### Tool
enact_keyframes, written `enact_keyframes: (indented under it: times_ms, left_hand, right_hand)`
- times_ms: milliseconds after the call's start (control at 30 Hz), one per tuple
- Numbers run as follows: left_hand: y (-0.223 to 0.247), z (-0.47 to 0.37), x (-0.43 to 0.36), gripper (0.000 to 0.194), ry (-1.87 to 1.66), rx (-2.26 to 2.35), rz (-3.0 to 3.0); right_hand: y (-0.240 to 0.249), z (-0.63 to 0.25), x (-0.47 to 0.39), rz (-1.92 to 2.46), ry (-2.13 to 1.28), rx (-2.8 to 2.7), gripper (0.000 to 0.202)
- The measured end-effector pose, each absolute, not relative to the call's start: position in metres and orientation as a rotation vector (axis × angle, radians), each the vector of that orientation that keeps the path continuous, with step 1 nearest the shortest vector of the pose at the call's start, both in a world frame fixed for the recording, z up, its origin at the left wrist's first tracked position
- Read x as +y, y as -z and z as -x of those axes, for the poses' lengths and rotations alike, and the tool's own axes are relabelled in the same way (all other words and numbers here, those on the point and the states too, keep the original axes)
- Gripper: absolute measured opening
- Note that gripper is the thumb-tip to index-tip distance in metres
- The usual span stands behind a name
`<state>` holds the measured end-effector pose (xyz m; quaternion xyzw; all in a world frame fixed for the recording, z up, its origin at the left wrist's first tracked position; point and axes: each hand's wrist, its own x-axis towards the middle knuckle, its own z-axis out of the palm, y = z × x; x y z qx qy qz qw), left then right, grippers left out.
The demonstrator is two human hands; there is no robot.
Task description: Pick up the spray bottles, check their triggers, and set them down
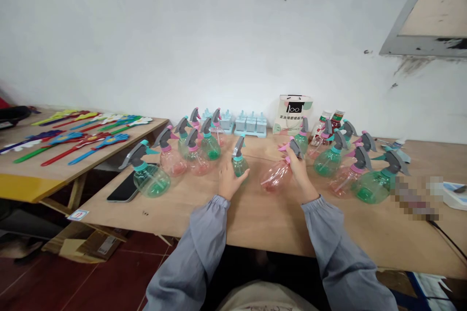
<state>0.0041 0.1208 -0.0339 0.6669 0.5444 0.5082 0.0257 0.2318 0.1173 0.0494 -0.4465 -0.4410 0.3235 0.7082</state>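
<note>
Pink spray bottle: above the middle of the table, tilted, with its head toward the right.
Right hand: grip closed on the pink spray bottle, around its neck and head.
Green spray bottle: left of the pink spray bottle, apart from it, about upright.
Left hand: grip closed around the green spray bottle's body, thumb across the near side.
Left group of bottles: pink and green, standing.
Right group of bottles: same type, mixed colours.
Phone: near left, at the left group's nearest bottle.
Far side: light-blue molds and a printed paper bag by the wall.
</note>
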Motion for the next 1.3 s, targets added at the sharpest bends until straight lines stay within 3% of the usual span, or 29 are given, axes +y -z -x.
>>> enact_keyframes:
  times_ms: [267, 500, 767, 1300]
  left_hand:
    - [0.035, -0.003, 0.121, 0.082, -1.561, 1.683, -2.054]
    - [0.035, 0.001, 0.125, 0.083, -1.599, 1.566, -2.133]
    - [0.033, -0.002, 0.122, 0.074, -1.636, 1.536, -2.105]
    - [0.033, -0.001, 0.120, 0.072, -1.602, 1.538, -2.050]
  right_hand:
    - [-0.048, -0.304, 0.126, 1.226, -0.151, -1.015, 0.048]
    - [-0.027, -0.331, 0.141, 1.292, -0.046, -1.059, 0.056]
    - [0.027, -0.332, 0.116, 1.466, 0.251, -1.242, 0.094]
    - [0.034, -0.340, 0.111, 1.374, -0.034, -1.336, 0.083]
